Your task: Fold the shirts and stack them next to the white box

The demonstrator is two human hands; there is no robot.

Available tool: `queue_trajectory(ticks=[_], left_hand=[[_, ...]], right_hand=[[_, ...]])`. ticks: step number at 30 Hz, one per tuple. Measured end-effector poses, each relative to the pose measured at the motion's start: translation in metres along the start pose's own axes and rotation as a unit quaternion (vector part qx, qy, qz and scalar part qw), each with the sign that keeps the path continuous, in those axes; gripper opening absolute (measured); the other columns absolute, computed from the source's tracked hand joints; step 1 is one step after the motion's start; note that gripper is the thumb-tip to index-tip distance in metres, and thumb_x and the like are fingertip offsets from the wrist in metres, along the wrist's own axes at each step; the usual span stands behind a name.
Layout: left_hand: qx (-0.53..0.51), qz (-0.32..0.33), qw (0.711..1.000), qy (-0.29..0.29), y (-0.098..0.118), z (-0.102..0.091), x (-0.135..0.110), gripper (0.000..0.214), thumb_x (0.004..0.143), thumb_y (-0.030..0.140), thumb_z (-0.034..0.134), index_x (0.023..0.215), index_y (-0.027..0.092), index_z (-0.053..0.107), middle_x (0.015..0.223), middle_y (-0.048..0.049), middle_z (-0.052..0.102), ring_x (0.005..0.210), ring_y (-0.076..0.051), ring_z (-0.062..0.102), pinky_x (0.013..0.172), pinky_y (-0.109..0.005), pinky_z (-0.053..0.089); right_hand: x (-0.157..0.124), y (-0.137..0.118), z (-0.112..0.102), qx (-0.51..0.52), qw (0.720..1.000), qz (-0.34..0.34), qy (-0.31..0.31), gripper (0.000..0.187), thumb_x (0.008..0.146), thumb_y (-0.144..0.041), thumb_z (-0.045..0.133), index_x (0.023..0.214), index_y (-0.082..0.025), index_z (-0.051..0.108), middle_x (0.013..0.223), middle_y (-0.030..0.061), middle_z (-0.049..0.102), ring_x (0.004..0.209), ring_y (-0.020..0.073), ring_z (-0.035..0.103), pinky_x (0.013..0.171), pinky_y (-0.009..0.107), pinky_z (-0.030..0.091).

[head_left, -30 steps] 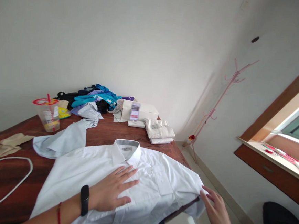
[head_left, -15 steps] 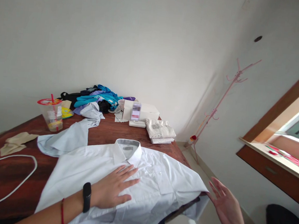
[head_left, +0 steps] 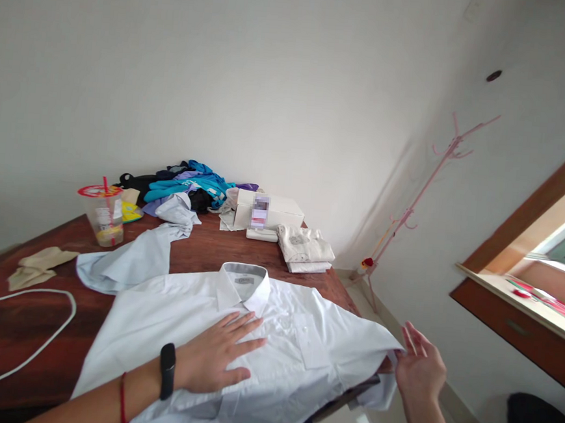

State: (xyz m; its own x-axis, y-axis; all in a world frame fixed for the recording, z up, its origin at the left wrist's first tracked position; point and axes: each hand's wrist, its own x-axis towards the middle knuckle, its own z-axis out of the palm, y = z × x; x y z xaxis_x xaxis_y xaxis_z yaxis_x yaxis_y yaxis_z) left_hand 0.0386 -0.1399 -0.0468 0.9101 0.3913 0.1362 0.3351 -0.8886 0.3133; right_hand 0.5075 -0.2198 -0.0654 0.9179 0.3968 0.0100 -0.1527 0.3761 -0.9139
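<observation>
A white collared shirt (head_left: 301, 343) lies spread front-up on a dark wooden table (head_left: 13, 334), its collar toward the wall. My left hand (head_left: 219, 356) lies flat on the shirt's chest with fingers stretched out; a black band sits on that wrist. My right hand (head_left: 419, 369) is at the table's right edge, thumb and fingers pinching the end of the shirt's right sleeve, which hangs off the edge.
A pale blue shirt (head_left: 132, 258) lies crumpled behind. Farther back are a plastic cup with a red straw (head_left: 103, 214), a heap of coloured clothes (head_left: 186, 188), a white box (head_left: 270, 210) and folded cream garments (head_left: 306, 246). A white cord (head_left: 32, 342) loops at left. A pink coat stand (head_left: 410, 208) stands in the corner.
My right hand lifted off the sleeve, opened in the air, then came back up to pinch the sleeve's end. The left hand stayed flat on the shirt.
</observation>
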Motion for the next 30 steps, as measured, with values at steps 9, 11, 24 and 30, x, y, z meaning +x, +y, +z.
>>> queue_trajectory(ticks=[9, 11, 24, 30], left_hand=[[-0.373, -0.085, 0.920, 0.085, 0.000, -0.033, 0.006, 0.062, 0.096, 0.068, 0.042, 0.146, 0.032, 0.049, 0.162, -0.0088, 0.036, 0.147, -0.030, 0.036, 0.120, -0.053, 0.028], [-0.486, -0.091, 0.858, 0.141, 0.002, -0.044, 0.005, 0.065, 0.096, 0.071, 0.033, 0.148, 0.033, 0.043, 0.161, -0.0098, 0.036, 0.143, -0.030, 0.043, 0.116, -0.051, 0.036], [-0.595, -0.337, 0.671, 0.286, 0.009, -0.057, 0.006, 0.097, 0.085, 0.061, 0.068, 0.155, 0.042, 0.003, 0.159, -0.0165, 0.036, 0.123, -0.030, 0.063, 0.088, -0.040, 0.057], [-0.600, -0.383, 0.637, 0.295, -0.014, -0.077, 0.004, 0.107, 0.083, 0.060, 0.072, 0.154, 0.047, -0.007, 0.138, -0.0131, 0.057, 0.088, -0.027, 0.076, 0.067, -0.037, 0.061]], right_hand=[[-0.161, -0.048, 0.080, -0.209, 0.788, -0.312, -0.488, 0.025, 0.087, -0.037, 0.061, 0.103, -0.019, 0.070, 0.120, 0.0161, 0.069, 0.120, 0.0331, 0.061, 0.103, 0.048, 0.047], [-0.200, -0.038, 0.082, -0.284, 0.603, -0.306, -0.680, 0.027, 0.087, -0.037, 0.064, 0.108, -0.021, 0.071, 0.118, 0.0135, 0.071, 0.117, 0.0297, 0.064, 0.104, 0.042, 0.047], [-0.217, -0.007, 0.064, -0.298, 0.552, -0.216, -0.748, 0.032, 0.088, -0.029, 0.058, 0.117, -0.024, 0.070, 0.118, 0.0087, 0.073, 0.118, 0.0243, 0.065, 0.117, 0.042, 0.035], [-0.200, 0.018, 0.049, -0.231, 0.669, -0.082, -0.702, 0.034, 0.097, -0.045, 0.054, 0.109, -0.018, 0.071, 0.090, 0.0086, 0.076, 0.098, 0.0243, 0.071, 0.116, 0.052, 0.034]])
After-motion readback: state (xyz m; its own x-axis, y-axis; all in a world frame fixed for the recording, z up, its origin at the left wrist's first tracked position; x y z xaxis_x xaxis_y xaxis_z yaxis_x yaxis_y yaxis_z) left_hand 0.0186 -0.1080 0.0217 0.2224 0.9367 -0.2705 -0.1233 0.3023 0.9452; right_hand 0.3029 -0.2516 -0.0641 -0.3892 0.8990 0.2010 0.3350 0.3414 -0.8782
